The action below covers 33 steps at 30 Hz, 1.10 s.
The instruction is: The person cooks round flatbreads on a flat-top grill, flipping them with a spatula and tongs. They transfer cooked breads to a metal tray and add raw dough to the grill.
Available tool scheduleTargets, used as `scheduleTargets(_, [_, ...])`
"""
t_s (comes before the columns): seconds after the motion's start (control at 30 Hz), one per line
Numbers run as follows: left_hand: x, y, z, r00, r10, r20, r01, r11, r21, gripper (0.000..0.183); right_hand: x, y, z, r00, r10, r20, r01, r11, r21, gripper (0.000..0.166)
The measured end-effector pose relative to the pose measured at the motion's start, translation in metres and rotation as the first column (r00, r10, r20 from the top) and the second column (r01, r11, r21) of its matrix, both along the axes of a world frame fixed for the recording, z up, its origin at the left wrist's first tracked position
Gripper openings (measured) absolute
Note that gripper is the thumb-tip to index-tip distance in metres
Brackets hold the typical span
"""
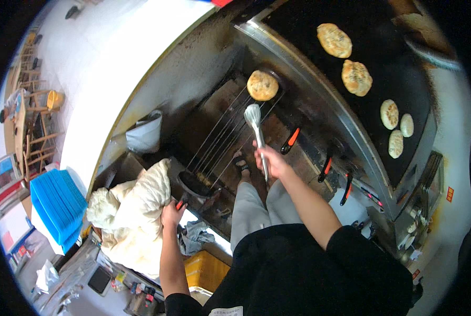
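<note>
My right hand (273, 161) grips metal tongs (257, 124), whose scalloped end is just below a round browned flatbread (262, 85). The flatbread lies at the far end of a wire rack (229, 130), by a dark round opening or pan. My left hand (173, 213) is closed on a black-and-orange handle (181, 204), which seems to belong to a dark round pan (196, 185) at the near end of the rack. A bunched cream cloth (140, 205) lies beside my left hand. On the black griddle (381, 75) at the upper right are several flatbreads (334, 40), some browned, some paler.
Several black-and-orange handles (291, 141) stick out below the griddle's metal edge. A whitish bin (144, 132) stands left of the rack. Stacked blue trays (57, 209) are at the far left, and a yellow-brown box (205, 270) is near my left forearm. Grey cloth (196, 237) lies nearby.
</note>
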<state>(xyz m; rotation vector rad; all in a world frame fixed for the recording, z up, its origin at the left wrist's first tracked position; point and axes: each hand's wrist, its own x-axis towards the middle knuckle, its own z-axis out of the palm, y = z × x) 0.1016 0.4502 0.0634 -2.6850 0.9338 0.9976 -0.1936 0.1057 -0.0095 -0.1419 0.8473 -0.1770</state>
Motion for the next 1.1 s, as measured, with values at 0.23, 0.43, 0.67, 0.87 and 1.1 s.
scheduleTargets(0.23, [-0.031, -0.1, 0.006, 0.997, -0.071, -0.002, 0.071, 0.997, -0.022, 0.044, -0.127, 0.028, 0.1, 0.953, 0.241, -0.183, -0.277, 0.939, -0.204, 0.049])
scheduleTargets(0.43, [-0.047, -0.272, -0.037, 0.97, -0.239, -0.044, 0.225, 0.951, -0.211, 0.043, -0.221, 0.068, 0.157, 0.93, -0.054, -0.365, -0.059, 0.955, -0.292, 0.035])
scheduleTargets(0.67, [-0.064, -0.424, -0.084, 0.947, -0.298, -0.121, 0.242, 0.907, -0.344, 0.044, -0.289, 0.183, 0.227, 0.721, -0.417, -0.553, 0.225, 0.896, -0.382, 0.031])
scheduleTargets(0.87, [-0.154, -0.451, -0.058, 0.877, -0.158, 0.454, 0.435, 0.661, -0.611, 0.028, -0.314, 0.296, 0.26, 0.545, -0.566, -0.619, 0.363, 0.825, -0.434, 0.026])
scheduleTargets(1.1, [-0.268, -0.409, -0.07, 0.881, -0.298, -0.366, 0.215, 0.944, -0.252, 0.056, -0.376, 0.371, 0.245, 0.53, -0.633, -0.564, 0.508, 0.77, -0.386, 0.02])
